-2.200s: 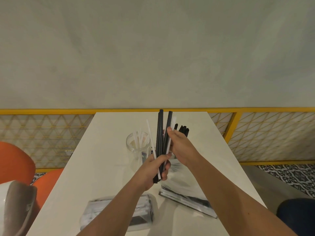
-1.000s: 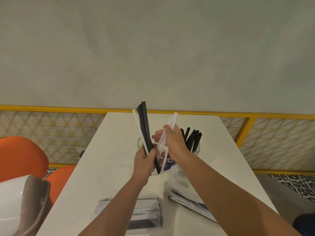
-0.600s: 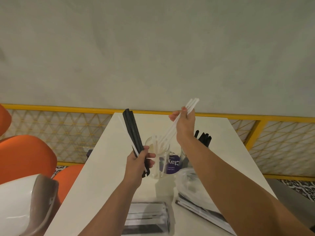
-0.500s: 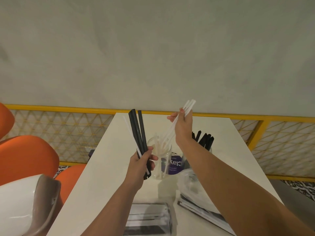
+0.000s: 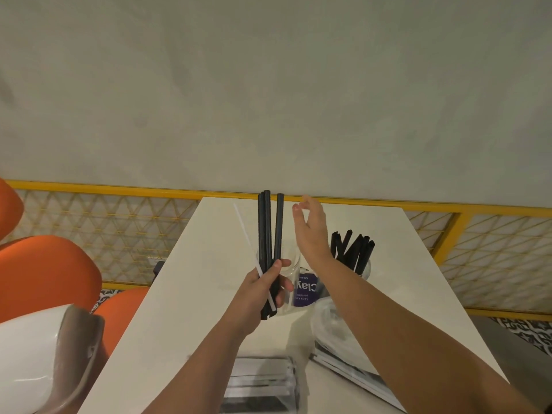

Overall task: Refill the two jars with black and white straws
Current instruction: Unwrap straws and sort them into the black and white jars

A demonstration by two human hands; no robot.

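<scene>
— Where are the straws?

— A bunch of black straws (image 5: 265, 228) stands nearly upright in the person's left hand (image 5: 260, 291), and a single white straw (image 5: 243, 225) leans away from them to the left. The fingers are wrapped round the lower ends, with the thumb pressed across the front.

— And the other hand?

— The right hand (image 5: 312, 234) is raised just to the right of the bunch. Its fingers are loosely spread, it holds nothing, and it is not touching the straws.

— The jars?

— Both stand on the white table (image 5: 179, 309), beyond the hands. The clear jar (image 5: 291, 264) sits right behind the left hand and is partly hidden by it, so what it contains is hard to make out. The second jar (image 5: 366, 270) stands further right, behind the right wrist, with a fan of dark straws (image 5: 355, 249) sticking out of its mouth. A purple label (image 5: 305, 291) shows low down between the two.

— What else is on the table?

— A crumpled plastic bag (image 5: 334, 333) lies under the right forearm, on top of flat packets (image 5: 352, 375). A clear box (image 5: 263, 383) sits at the near edge.

— And around it?

— A yellow railing (image 5: 104, 189) with mesh runs behind the table, beneath a plain grey wall. Orange chairs (image 5: 44, 270) stand on the left.
</scene>
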